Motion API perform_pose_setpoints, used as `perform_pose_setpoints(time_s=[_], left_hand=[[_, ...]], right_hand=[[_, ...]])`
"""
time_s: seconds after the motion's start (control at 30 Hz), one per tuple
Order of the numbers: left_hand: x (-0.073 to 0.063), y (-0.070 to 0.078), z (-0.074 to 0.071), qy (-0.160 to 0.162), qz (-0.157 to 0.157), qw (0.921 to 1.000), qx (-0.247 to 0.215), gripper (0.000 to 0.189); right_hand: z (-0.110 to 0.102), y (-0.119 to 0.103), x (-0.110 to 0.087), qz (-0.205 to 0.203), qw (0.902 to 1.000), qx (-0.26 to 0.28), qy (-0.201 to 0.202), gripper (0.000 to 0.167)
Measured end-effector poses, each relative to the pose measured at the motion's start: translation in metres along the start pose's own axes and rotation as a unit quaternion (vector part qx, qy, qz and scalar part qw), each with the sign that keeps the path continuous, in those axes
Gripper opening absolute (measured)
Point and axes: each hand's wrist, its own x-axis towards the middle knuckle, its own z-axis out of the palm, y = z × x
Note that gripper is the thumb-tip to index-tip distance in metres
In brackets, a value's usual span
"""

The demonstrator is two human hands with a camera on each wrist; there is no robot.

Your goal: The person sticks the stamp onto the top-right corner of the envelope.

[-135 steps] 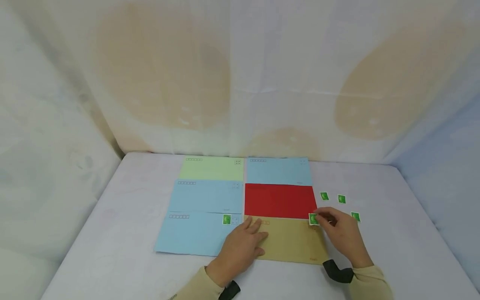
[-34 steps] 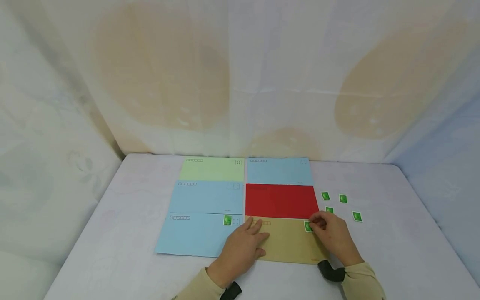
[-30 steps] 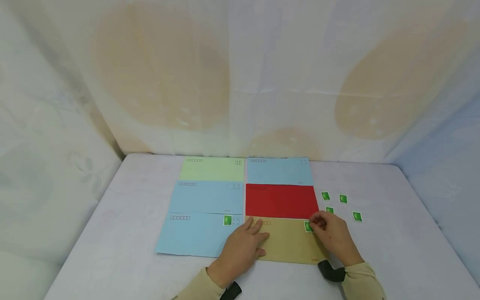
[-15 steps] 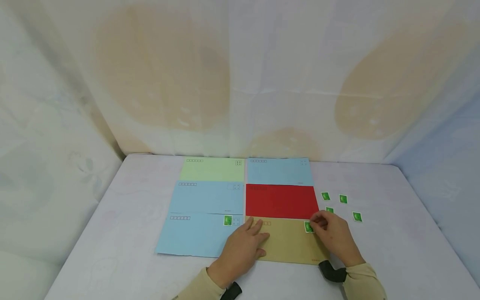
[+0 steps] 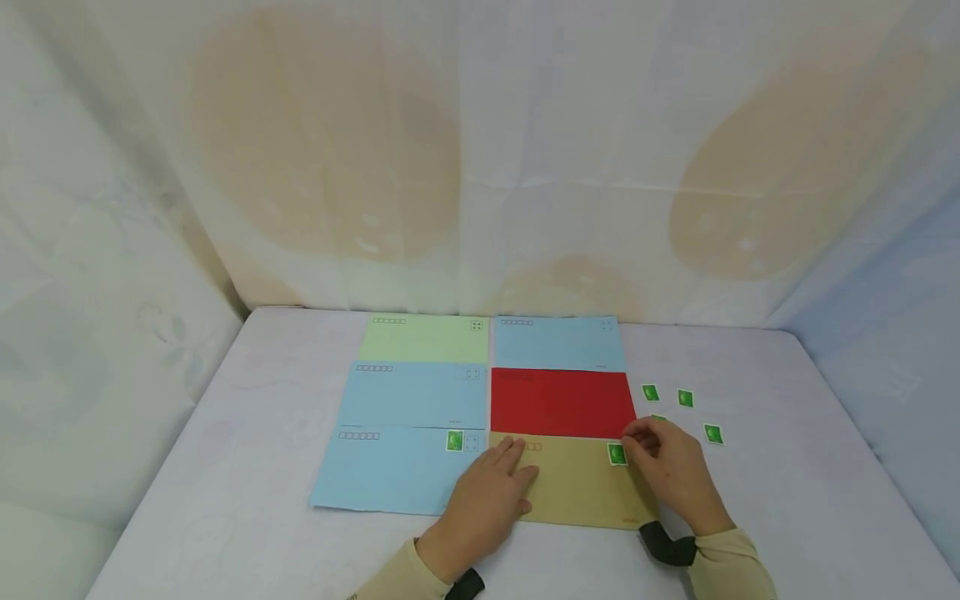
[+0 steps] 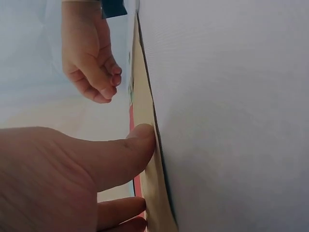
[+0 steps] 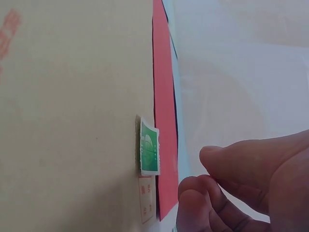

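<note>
A green postage stamp lies at the top right corner of the brown envelope; in the right wrist view the stamp curls up slightly at an edge. My right hand hovers just right of it, thumb and fingertips loosely curled and apart from the stamp, holding nothing. With its fingers spread, my left hand presses on the left end of the brown envelope; the left wrist view shows its thumb at the envelope's near edge.
Above lies a red envelope, then a blue envelope. The left column has a light green envelope and two blue ones, the nearest bearing a stamp. Several loose stamps lie right, one partly hidden behind my right hand.
My right hand carried the stamp left onto the brown envelope's corner. Since half a second ago it has let go and lifted slightly away. My left hand stays on the envelope.
</note>
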Motion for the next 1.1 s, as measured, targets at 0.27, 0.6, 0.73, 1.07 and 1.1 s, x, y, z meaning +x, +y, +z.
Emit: perform_pose_setpoints(time_s=[0.27,0.6,0.73,1.07,1.1], left_hand=[[0.001,-0.001,-0.002,0.02,0.02,0.9996,0.011,0.039],[0.003,-0.013,-0.017,0.059,0.005,0.9982,-0.008,0.037],[0.002,-0.018,-0.019,0.076,0.007,0.9969,-0.021,0.036],[0.001,-0.031,-0.028,0.123,0.014,0.9913,-0.044,0.04],[0.001,-0.033,-0.03,0.125,0.011,0.9908,-0.049,0.04]], right_hand=[[-0.004,0.0,0.0,-0.013,0.9997,0.011,0.015,0.015],[-0.011,0.0,-0.001,-0.034,0.9987,0.013,0.035,0.016],[-0.013,0.0,-0.001,-0.034,0.9988,0.013,0.034,0.017],[-0.021,0.001,0.005,-0.027,0.9988,-0.003,0.04,0.02],[-0.022,0.001,0.006,-0.027,0.9987,-0.006,0.043,0.021]])
